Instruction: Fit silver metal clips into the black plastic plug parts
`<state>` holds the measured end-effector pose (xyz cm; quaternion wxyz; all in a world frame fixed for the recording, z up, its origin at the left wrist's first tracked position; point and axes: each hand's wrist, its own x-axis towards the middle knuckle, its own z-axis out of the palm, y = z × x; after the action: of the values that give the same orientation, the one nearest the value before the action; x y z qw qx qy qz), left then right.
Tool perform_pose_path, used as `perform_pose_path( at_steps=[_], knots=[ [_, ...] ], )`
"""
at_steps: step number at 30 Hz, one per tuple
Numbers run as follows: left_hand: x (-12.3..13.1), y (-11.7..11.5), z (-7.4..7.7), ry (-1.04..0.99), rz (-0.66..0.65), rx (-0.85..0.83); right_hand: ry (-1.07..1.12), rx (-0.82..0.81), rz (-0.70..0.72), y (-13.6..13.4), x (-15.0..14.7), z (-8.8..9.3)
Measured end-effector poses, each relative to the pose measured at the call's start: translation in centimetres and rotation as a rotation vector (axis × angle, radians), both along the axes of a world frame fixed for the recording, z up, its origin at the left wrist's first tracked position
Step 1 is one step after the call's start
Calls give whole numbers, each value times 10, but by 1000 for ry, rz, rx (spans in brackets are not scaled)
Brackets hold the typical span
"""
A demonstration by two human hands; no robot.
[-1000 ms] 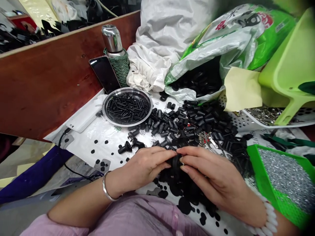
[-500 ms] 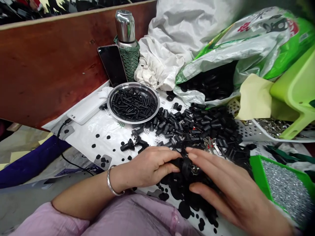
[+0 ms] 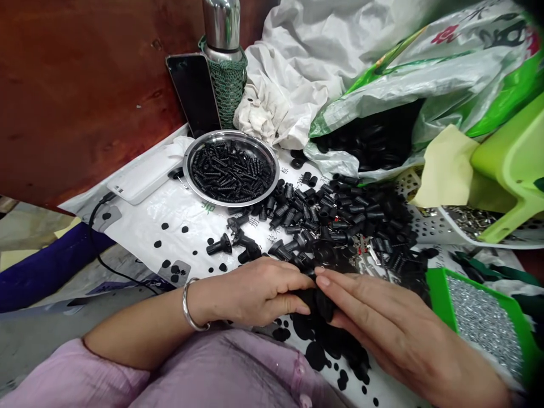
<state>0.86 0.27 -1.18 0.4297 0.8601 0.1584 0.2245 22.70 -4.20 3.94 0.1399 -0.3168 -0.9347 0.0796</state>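
Note:
My left hand (image 3: 263,289) is closed, its thumb and fingers gripping a black flanged plastic fitting (image 3: 324,304). From the other side, my right hand (image 3: 391,323) presses its fingertips and thumb around the same fitting's end. Most of the fitting is hidden by my fingers. Just beyond my hands spreads a pile of short black ribbed plastic sleeves (image 3: 314,212), with some metal bits among them. Left of the pile lies a similar flanged black fitting (image 3: 220,245), close to several others. Black discs and scraps (image 3: 317,354) lie below my hands.
A steel bowl (image 3: 274,181) holds black threaded pieces. Behind it stand a phone (image 3: 193,93) and a netted flask (image 3: 229,79). A green bin (image 3: 440,294) of small silvery parts is at right, below a perforated white basket (image 3: 425,226). An open plastic bag (image 3: 429,85) holds black rings.
My right thumb and fingers have closed onto the fitting's end, covering the metal piece that showed there. The view has tilted slightly downward.

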Motion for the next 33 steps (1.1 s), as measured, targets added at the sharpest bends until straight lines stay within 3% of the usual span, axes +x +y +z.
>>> perform_pose_path(
  at_steps=[7,15,19,21,25,31,33],
  knots=[
    [1,-5,-5,13,175,194,96,30,-150,-4,-9,-6],
    [12,-12,-14,23,381,428,218,-131,-384,-14,-23,-9],
    [12,-13,-13,51,406,496,280,-337,-413,-11,-20,-6],
    [8,-11,-10,52,345,392,268,-355,-378,-8,-15,-5],
    [-1,-6,-1,-18,118,25,122,-152,-189,-4,-4,-7],
    [-4,-1,0,-69,-178,-874,-25,-10,43,-3,3,-3],
    [-3,-3,-1,-72,-190,-928,-40,8,56,-2,1,-1]
  ],
)
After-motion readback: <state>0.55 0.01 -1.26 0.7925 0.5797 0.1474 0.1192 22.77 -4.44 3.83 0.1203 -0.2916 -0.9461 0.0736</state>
